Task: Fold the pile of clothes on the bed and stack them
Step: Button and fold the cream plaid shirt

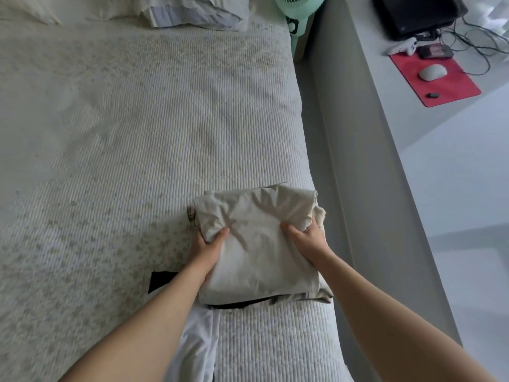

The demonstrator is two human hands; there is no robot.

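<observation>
A folded beige garment (256,238) lies near the bed's right edge, on top of other folded clothes whose dark and striped edges (264,301) show beneath its near side. My left hand (210,245) grips the garment's left edge, thumb on top and fingers tucked under. My right hand (305,235) grips its right side the same way, with cloth bunched by the thumb. A white garment (197,346) and a black piece (161,279) lie under my left forearm, partly hidden.
The bed's ribbed cream cover (124,147) spreads far to the left. Pillows (192,12) lie at the head. A green fan (298,15) stands past the bed corner. To the right, a grey desk (385,128) carries a red mousepad (440,81), mouse (432,72), cables.
</observation>
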